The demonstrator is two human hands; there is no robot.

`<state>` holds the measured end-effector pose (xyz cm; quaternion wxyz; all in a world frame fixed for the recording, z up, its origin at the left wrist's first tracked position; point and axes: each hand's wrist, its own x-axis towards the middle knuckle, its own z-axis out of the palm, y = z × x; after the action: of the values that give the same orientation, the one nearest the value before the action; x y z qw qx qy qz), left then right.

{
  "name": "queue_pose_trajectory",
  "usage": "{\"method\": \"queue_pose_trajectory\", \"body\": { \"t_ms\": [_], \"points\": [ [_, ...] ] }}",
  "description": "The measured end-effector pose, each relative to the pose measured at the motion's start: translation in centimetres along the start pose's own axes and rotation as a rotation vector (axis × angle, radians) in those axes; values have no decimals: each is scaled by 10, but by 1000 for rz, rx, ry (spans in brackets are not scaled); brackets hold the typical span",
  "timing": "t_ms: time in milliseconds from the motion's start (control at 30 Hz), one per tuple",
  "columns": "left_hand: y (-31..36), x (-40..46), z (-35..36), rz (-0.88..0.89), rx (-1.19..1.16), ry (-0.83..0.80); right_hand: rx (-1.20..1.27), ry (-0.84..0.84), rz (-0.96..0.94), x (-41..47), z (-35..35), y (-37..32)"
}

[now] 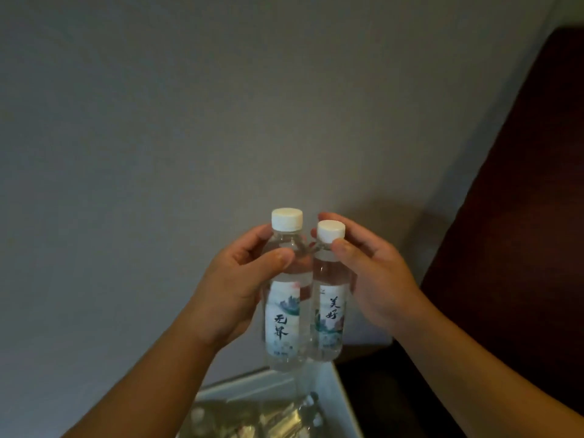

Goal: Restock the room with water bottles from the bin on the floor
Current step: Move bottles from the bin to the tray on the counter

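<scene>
Head view shows both of my hands raised in front of a plain grey wall (189, 121), each with a water bottle, the two bottles upright and pressed side by side so they touch along their bodies. My left hand (235, 286) wraps the left bottle (282, 324) high up, thumb across the clear shoulder just under its white cap (287, 219) and fingers curled round the far side; I hold it there, I think, because the neck is the narrowest part and gives a sure hold. My right hand (376, 279) pinches the right bottle (328, 320) at the neck, thumb just below its cap (331, 230) and fingers reaching behind, with the palm lying along the side of the bottle. Keeping the pair together lets one steady the other while I carry them. Below them, at the bottom edge, is the white bin (343, 393), with what look like more clear bottles lying inside, though it is too dim to count them. A dark red-brown panel (521, 216) stands to the right. Both bottles are well clear of the bin, so my guess is that the picking is done and finding a spot in the room comes next; that spot is not in view.
</scene>
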<state>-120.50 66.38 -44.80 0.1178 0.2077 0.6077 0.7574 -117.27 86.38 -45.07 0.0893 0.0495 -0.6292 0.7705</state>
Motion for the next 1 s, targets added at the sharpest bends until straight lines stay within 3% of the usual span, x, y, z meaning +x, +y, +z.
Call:
{"method": "queue_pose_trajectory", "body": {
  "t_ms": [267, 467, 733, 1000],
  "points": [
    [276, 54, 148, 98, -34, -245, -57, 150, -159, -26, -10, -334],
    [392, 70, 270, 150, -43, -492, -239, 298, -247, -81, -54, -492],
    [435, 84, 437, 230, 122, -526, -507, 470, -281, -151, -176, -600],
    [392, 123, 552, 177, 267, -369, -629, 500, -254, -150, -330, -621]
  ]
}}
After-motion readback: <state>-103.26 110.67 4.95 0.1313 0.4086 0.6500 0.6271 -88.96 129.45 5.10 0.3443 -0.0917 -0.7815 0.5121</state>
